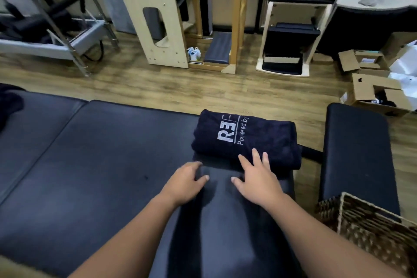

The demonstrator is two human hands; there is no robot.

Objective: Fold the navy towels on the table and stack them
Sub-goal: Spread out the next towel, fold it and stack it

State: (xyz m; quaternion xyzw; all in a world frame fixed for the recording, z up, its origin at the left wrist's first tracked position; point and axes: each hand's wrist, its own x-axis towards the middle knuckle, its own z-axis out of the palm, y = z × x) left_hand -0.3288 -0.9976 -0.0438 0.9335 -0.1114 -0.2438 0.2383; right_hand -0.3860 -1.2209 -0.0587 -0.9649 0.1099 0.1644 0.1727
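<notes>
Soft, even indoor light fills the room, moderately bright and without hard glare. The dark padded worktop (90, 165) carries a dull sheen, lighter toward its near part. Faint, diffuse shadows lie under both forearms and beneath the left hand (185, 181) and right hand (257, 178). The whole picture is slightly smeared, the wooden floor (180, 88) streaked with blur. Wide-angle distortion bends and leans the furniture along the top edge and corners.

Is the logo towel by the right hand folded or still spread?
Folded: the logo towel is a thick compact bundle with rounded edges on the table.
</notes>
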